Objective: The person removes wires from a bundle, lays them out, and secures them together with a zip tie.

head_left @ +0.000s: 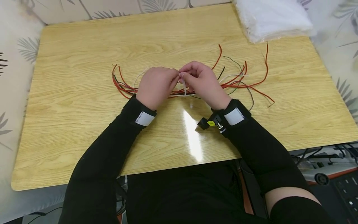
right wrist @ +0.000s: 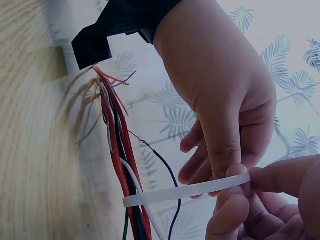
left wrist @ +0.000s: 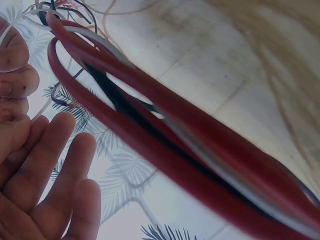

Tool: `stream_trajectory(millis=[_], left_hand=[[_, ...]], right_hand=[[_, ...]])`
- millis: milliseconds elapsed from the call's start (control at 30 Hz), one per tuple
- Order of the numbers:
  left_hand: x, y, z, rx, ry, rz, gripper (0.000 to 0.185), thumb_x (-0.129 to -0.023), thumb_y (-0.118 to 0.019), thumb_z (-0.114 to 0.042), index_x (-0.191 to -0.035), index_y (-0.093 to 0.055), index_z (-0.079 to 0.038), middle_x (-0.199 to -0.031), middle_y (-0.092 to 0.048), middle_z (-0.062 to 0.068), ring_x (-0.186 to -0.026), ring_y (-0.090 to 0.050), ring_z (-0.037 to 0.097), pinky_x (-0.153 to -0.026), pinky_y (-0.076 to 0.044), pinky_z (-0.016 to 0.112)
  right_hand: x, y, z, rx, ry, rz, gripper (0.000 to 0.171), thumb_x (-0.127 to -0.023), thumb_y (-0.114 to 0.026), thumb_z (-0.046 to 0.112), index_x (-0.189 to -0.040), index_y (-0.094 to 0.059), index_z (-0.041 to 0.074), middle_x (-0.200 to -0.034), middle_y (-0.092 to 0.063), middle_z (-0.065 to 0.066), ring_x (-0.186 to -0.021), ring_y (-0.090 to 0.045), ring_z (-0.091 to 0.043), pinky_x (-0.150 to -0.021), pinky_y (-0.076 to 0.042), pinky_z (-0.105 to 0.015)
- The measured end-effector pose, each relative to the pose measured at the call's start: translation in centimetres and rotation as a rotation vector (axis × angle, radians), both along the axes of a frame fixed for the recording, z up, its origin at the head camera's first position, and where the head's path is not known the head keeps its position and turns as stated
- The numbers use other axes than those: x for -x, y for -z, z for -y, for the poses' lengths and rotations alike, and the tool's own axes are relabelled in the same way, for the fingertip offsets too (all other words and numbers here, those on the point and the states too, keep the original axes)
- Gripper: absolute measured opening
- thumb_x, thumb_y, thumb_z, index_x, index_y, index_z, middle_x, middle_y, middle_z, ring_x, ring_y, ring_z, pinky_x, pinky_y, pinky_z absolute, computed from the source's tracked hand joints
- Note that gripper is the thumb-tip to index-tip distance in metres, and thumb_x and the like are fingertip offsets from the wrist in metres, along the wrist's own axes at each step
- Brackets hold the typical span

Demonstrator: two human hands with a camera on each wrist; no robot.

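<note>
Your hands, left (head_left: pixel 157 85) and right (head_left: pixel 202 81), both pinch a white zip tie (right wrist: pixel 186 191) around the wires (head_left: pixel 237 80) on the worktop (head_left: pixel 84 62).

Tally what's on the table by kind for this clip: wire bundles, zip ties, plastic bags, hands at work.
Wire bundle of red, black, white and green strands: 1
White zip tie, looped around the bundle, pinched by both hands: 1
Clear plastic bag of white contents, far right corner: 1
Hands at work, left hand and right hand: 2
Total: 5
</note>
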State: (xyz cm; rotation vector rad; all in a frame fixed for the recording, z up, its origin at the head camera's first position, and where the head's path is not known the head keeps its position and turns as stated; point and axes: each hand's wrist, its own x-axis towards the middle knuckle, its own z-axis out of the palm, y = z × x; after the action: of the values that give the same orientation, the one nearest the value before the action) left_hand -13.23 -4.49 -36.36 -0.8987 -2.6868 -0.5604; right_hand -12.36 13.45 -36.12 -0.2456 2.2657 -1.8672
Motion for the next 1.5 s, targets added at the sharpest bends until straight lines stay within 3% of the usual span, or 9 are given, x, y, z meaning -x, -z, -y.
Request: stream_trajectory(millis=[200,367,567,667,800,1033,1167,1300,1500], left_hand=[[0.0,0.4,-0.3,0.047,-0.039,0.142,0.023,-0.103,-0.052,-0.017,-0.089,-0.067,-0.006,-0.073,-0.059,0.006,-0.065,-0.051,0.021,-0.061,-0.043,0.036],[0.1,0.5,-0.3,0.034,-0.037,0.17,0.02,-0.101,-0.054,-0.016,-0.097,-0.071,-0.006,-0.082,-0.066,0.006,-0.069,-0.056,0.02,-0.065,-0.047,0.036],[0.1,0.5,-0.2,0.012,-0.046,0.222,0.026,-0.103,-0.056,-0.027,-0.106,-0.071,-0.006,-0.094,-0.071,0.007,-0.076,-0.062,0.018,-0.072,-0.05,0.035],[0.1,0.4,-0.2,-0.006,-0.043,0.231,0.026,-0.102,-0.057,-0.029,-0.106,-0.072,-0.008,-0.094,-0.071,0.006,-0.076,-0.062,0.017,-0.07,-0.049,0.035],[0.2,0.2,0.1,-0.035,-0.026,0.273,0.024,-0.102,-0.057,-0.027,-0.11,-0.072,-0.01,-0.098,-0.072,0.004,-0.081,-0.064,0.017,-0.071,-0.049,0.034],[1.0,0.2,0.9,-0.214,0.01,0.483,0.03,-0.103,-0.054,-0.032,-0.126,-0.065,-0.016,-0.116,-0.069,-0.002,-0.099,-0.063,0.012,-0.083,-0.049,0.031],[1.4,0.4,1.2,-0.302,0.051,0.519,0.028,-0.103,-0.054,-0.033,-0.124,-0.066,-0.017,-0.115,-0.068,-0.006,-0.102,-0.061,0.008,-0.088,-0.048,0.03],[1.6,0.6,1.4,-0.347,0.073,0.568,0.025,-0.103,-0.052,-0.036,-0.118,-0.067,-0.021,-0.106,-0.067,-0.007,-0.095,-0.059,0.007,-0.084,-0.047,0.029],[1.7,0.7,1.6,-0.326,0.082,0.564,0.024,-0.103,-0.052,-0.038,-0.114,-0.067,-0.023,-0.1,-0.064,-0.005,-0.089,-0.055,0.009,-0.08,-0.044,0.03]], right_hand=[[0.2,0.7,0.2,-0.077,0.024,-0.006,0.012,-0.1,-0.059,0.015,-0.108,-0.065,0.008,-0.092,-0.067,-0.009,-0.074,-0.056,-0.028,-0.06,-0.047,-0.03],[0.1,0.9,0.1,-0.212,0.022,-0.067,0.013,-0.099,-0.062,0.02,-0.107,-0.067,0.011,-0.093,-0.069,-0.006,-0.079,-0.059,-0.025,-0.061,-0.047,-0.03],[-0.2,0.6,0.0,-0.537,-0.014,-0.289,0.015,-0.1,-0.062,0.025,-0.106,-0.07,0.014,-0.101,-0.069,0.001,-0.086,-0.058,-0.014,-0.072,-0.045,-0.03],[-0.4,0.4,-0.1,-0.628,-0.034,-0.4,0.014,-0.1,-0.061,0.023,-0.105,-0.07,0.013,-0.104,-0.068,-0.001,-0.086,-0.058,-0.016,-0.074,-0.046,-0.032],[-0.4,0.4,-0.1,-0.645,-0.042,-0.467,0.014,-0.101,-0.06,0.021,-0.105,-0.069,0.012,-0.104,-0.067,-0.003,-0.087,-0.059,-0.016,-0.076,-0.047,-0.033],[0.0,0.2,-0.3,-0.623,-0.049,-0.576,0.015,-0.101,-0.059,0.019,-0.104,-0.069,0.008,-0.103,-0.064,-0.005,-0.088,-0.056,-0.017,-0.076,-0.047,-0.032],[0.2,0.1,-0.3,-0.609,-0.055,-0.59,0.017,-0.101,-0.058,0.02,-0.105,-0.069,0.007,-0.104,-0.063,-0.006,-0.09,-0.056,-0.016,-0.078,-0.047,-0.031],[0.2,0.0,-0.3,-0.605,-0.054,-0.578,0.019,-0.102,-0.057,0.021,-0.106,-0.068,0.006,-0.104,-0.063,-0.006,-0.089,-0.054,-0.017,-0.077,-0.045,-0.031],[0.1,0.1,-0.3,-0.588,-0.05,-0.578,0.02,-0.103,-0.055,0.021,-0.106,-0.066,0.006,-0.103,-0.061,-0.006,-0.087,-0.051,-0.018,-0.075,-0.044,-0.031]])
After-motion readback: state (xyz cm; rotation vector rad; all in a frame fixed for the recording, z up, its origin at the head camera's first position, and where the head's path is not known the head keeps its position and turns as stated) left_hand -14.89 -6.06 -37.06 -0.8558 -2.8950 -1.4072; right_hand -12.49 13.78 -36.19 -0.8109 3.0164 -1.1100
